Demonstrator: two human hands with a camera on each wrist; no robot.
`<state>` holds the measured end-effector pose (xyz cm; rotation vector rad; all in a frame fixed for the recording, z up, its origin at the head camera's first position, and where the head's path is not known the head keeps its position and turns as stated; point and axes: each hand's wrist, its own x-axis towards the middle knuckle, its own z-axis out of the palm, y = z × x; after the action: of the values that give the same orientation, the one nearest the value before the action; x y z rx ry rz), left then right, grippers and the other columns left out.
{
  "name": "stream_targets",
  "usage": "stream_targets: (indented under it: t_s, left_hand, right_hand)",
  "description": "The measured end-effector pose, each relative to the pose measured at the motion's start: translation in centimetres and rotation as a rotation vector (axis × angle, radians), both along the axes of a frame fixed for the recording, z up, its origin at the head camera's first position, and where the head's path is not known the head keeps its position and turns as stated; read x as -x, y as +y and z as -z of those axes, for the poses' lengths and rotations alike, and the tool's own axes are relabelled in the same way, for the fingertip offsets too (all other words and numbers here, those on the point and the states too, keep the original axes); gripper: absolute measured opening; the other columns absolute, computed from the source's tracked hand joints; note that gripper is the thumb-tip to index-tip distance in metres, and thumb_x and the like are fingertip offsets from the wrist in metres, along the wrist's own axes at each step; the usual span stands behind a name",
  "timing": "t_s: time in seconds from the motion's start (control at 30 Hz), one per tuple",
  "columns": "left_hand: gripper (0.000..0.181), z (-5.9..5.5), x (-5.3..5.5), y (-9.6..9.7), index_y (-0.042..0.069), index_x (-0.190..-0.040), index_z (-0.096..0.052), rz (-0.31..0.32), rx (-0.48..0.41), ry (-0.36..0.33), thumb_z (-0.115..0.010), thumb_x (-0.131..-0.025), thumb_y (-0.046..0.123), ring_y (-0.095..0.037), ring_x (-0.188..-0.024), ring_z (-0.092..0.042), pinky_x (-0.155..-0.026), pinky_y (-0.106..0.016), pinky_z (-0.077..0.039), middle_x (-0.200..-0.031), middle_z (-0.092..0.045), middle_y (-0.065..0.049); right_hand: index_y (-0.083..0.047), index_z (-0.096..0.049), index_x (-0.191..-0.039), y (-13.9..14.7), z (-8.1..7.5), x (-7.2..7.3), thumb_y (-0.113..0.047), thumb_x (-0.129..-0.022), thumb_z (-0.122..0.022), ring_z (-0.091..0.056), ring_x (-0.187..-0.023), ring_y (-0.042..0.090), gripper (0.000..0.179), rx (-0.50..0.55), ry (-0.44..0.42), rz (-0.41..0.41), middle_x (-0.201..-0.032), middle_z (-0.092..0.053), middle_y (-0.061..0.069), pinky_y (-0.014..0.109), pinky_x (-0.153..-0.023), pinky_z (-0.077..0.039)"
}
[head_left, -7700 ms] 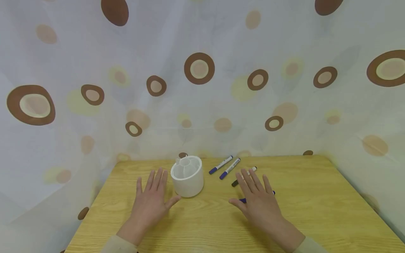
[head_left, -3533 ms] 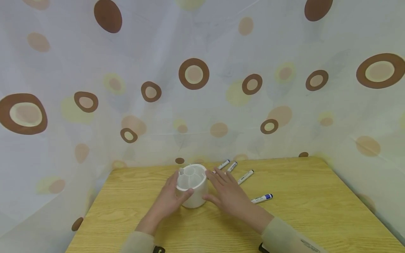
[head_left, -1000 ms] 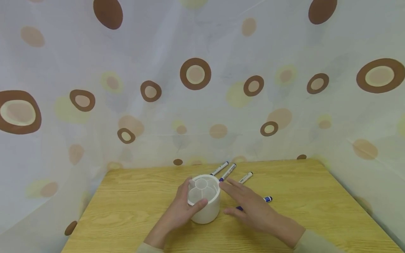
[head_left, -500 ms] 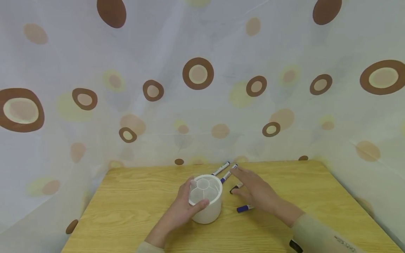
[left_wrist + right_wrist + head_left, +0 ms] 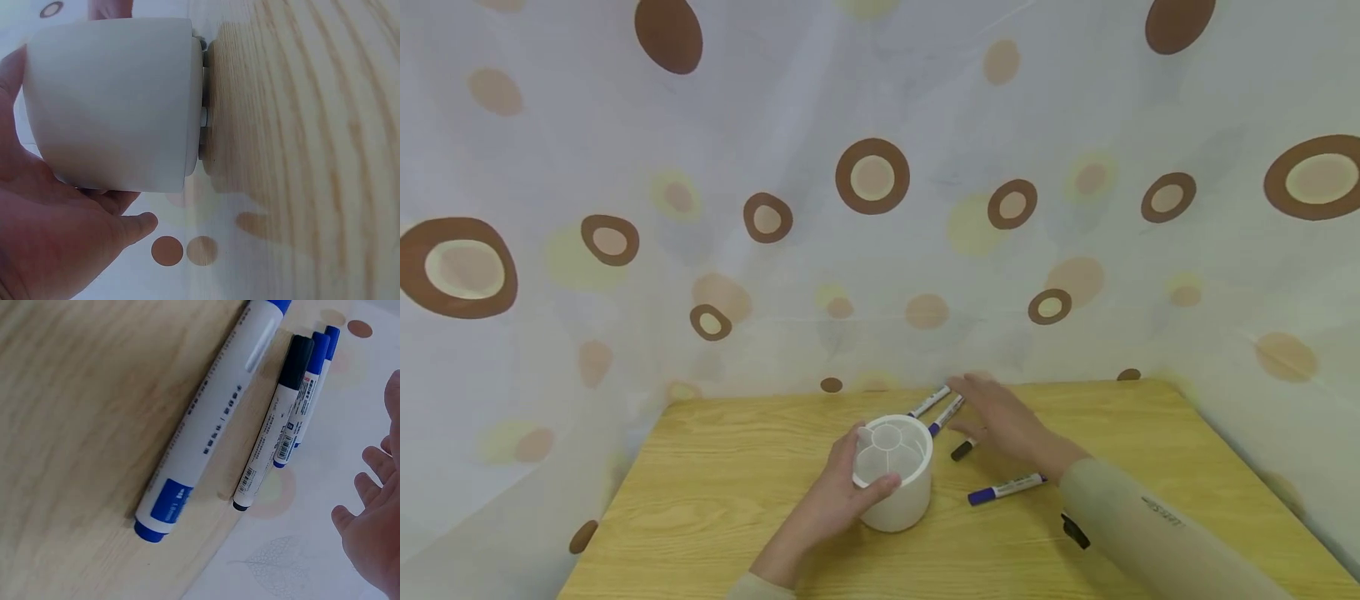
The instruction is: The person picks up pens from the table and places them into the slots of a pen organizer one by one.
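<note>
A white round pen holder [image 5: 897,508] with several inner compartments stands upright on the table. My left hand [image 5: 831,502] grips its left side, the thumb in front near the rim and the fingers round the side; the left wrist view shows the holder's smooth wall [image 5: 112,106] up close. My right hand [image 5: 1011,425] reaches over the markers with fingers extended and nothing held. Beneath it lies a black-capped marker [image 5: 962,449], partly hidden in the head view. Two blue-capped markers [image 5: 930,402] lie behind, and another blue-capped marker [image 5: 209,415] lies nearest the body.
The wooden table [image 5: 722,492] ends at a pale spotted curtain [image 5: 790,333], which hangs behind and along both sides. A dark wrist strap part [image 5: 1075,531] shows under the right sleeve [image 5: 1150,517].
The pen holder has come right and nearer, gripped by my left hand. My right hand has left the holder's side and moved right and away from the body, over the markers.
</note>
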<state>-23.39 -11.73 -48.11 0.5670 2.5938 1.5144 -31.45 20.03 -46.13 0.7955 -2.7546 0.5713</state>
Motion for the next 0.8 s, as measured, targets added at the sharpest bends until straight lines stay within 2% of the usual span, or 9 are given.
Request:
stream_targets:
  t_s: [0.1, 0.33, 0.63, 0.8]
  left_hand:
    - [0.104, 0.0, 0.0, 0.0, 0.003, -0.174, -0.02, 0.001, -0.005, -0.014, -0.076, -0.102, 0.054, -0.048, -0.143, -0.051, -0.117, -0.071, -0.043, -0.17, -0.029, -0.03]
    - [0.103, 0.0, 0.2, -0.1, 0.006, -0.174, -0.021, 0.007, -0.003, -0.04, -0.075, -0.103, 0.056, -0.047, -0.145, -0.05, -0.117, -0.07, -0.043, -0.171, -0.027, -0.028]
    - [0.103, 0.0, 0.3, -0.1, 0.006, -0.174, -0.022, 0.009, 0.011, -0.03, -0.075, -0.102, 0.058, -0.046, -0.144, -0.051, -0.117, -0.07, -0.044, -0.17, -0.029, -0.028]
    - [0.104, 0.2, 0.2, -0.1, 0.003, -0.174, -0.02, 0.009, 0.014, -0.023, -0.074, -0.103, 0.058, -0.046, -0.145, -0.05, -0.117, -0.07, -0.043, -0.171, -0.029, -0.029]
  right_hand:
    - [0.0, -0.054, -0.159, -0.1, 0.3, 1.1, -0.032, -0.102, -0.082, -0.046, -0.147, 0.057, 0.071, -0.002, -0.002, 0.002, -0.159, -0.053, 0.031, 0.075, -0.117, -0.039]
    - [0.0, -0.05, -0.162, -0.4, 0.4, 3.3, -0.03, -0.107, -0.077, -0.043, -0.152, 0.053, 0.068, -0.033, -0.136, 0.047, -0.164, -0.049, 0.029, 0.07, -0.123, -0.036]
    - [0.001, -0.052, -0.161, -0.6, 1.5, 5.2, -0.025, -0.109, -0.072, -0.046, -0.15, 0.052, 0.061, -0.067, -0.17, 0.053, -0.162, -0.051, 0.028, 0.067, -0.125, -0.034]
    - [0.004, -0.053, -0.158, -1.0, 2.0, 5.9, -0.022, -0.11, -0.069, -0.047, -0.15, 0.051, 0.057, -0.067, -0.183, 0.028, -0.16, -0.053, 0.029, 0.065, -0.126, -0.033]
